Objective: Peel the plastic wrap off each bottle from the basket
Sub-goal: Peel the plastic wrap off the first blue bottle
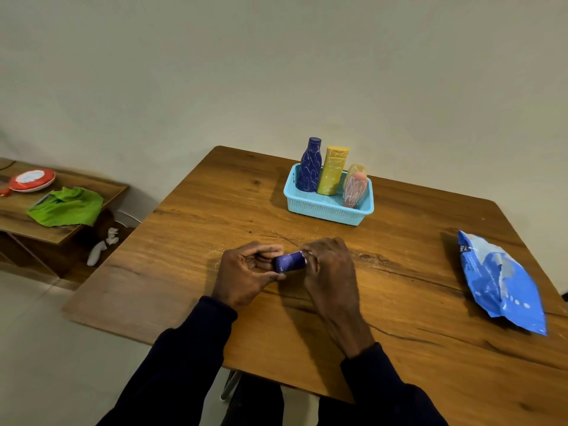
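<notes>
A small dark-blue bottle (289, 261) lies sideways just above the wooden table (399, 302), held between both hands. My left hand (246, 275) grips its left end with curled fingers. My right hand (330, 269) covers its right end, fingertips pinching at the bottle; whether they hold wrap I cannot tell. Farther back stands a light-blue basket (325, 210) with three wrapped bottles upright in it: a dark-blue one (310, 166), a yellow one (332, 170) and a pink-orange one (354, 187).
A blue plastic pouch (501, 281) lies at the table's right edge. To the left, a lower wooden bench (18, 222) carries a green cloth (66, 207) and a red-and-white round object (30, 179). A plain wall rises behind.
</notes>
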